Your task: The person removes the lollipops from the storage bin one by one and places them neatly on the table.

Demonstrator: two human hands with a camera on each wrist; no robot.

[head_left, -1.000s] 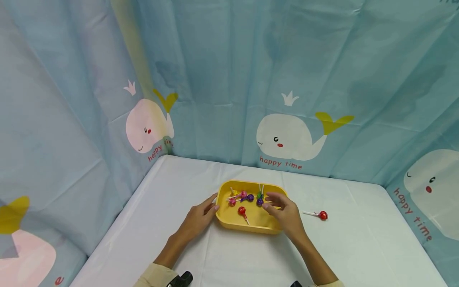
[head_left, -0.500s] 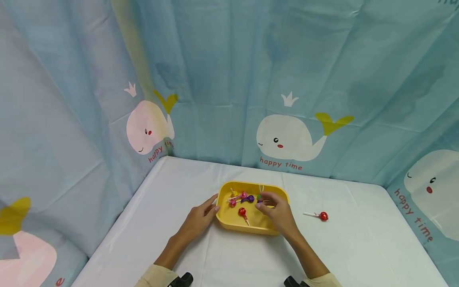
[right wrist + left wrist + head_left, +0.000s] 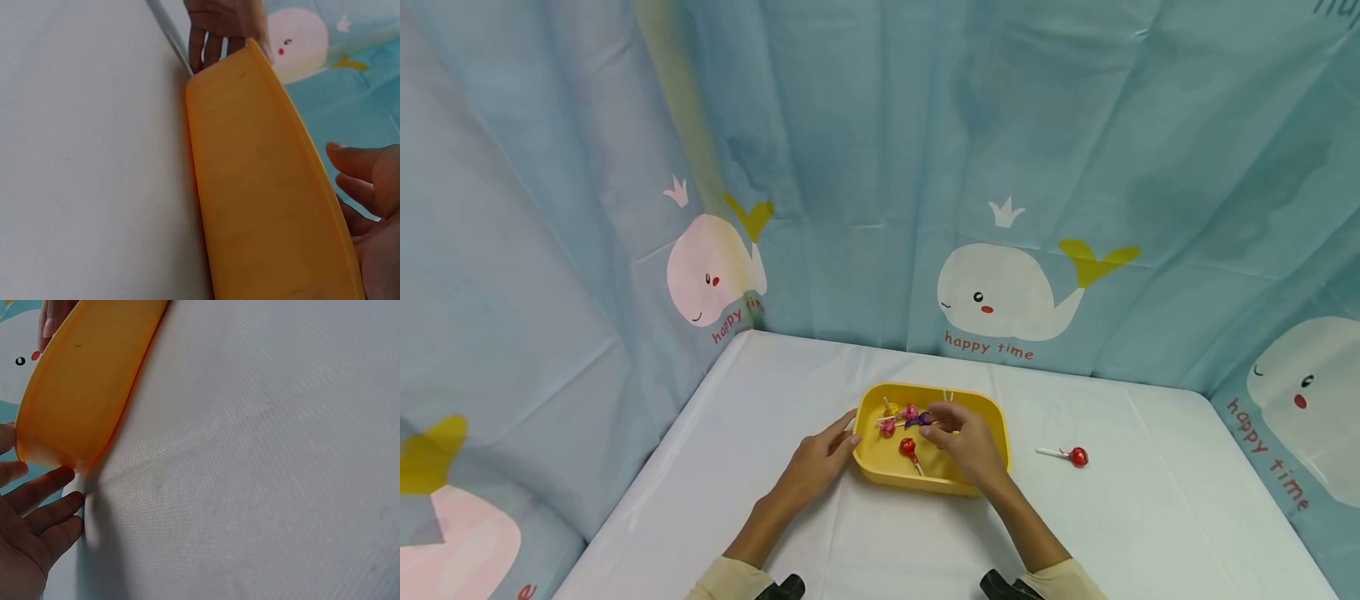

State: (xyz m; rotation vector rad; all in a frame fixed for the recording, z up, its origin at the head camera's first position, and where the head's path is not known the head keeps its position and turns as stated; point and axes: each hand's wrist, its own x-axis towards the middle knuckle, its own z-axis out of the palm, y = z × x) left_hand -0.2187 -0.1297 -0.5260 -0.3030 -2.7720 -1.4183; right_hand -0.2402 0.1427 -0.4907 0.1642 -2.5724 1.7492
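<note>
The left hand (image 3: 814, 463), fingers relaxed, touches the left end of the yellow tray (image 3: 917, 482). Inside, past a red lollipop (image 3: 907, 447), the right hand (image 3: 964, 444), parted fingers seemingly holding nothing, has shifted leftward, apparently bringing the purple lollipop (image 3: 921, 420) within reach.

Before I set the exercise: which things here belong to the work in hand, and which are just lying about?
Likely in the work:
tray
lollipops inside
left hand, touching tray
right hand, over tray

Likely apart:
loose red lollipop
curtain
</note>
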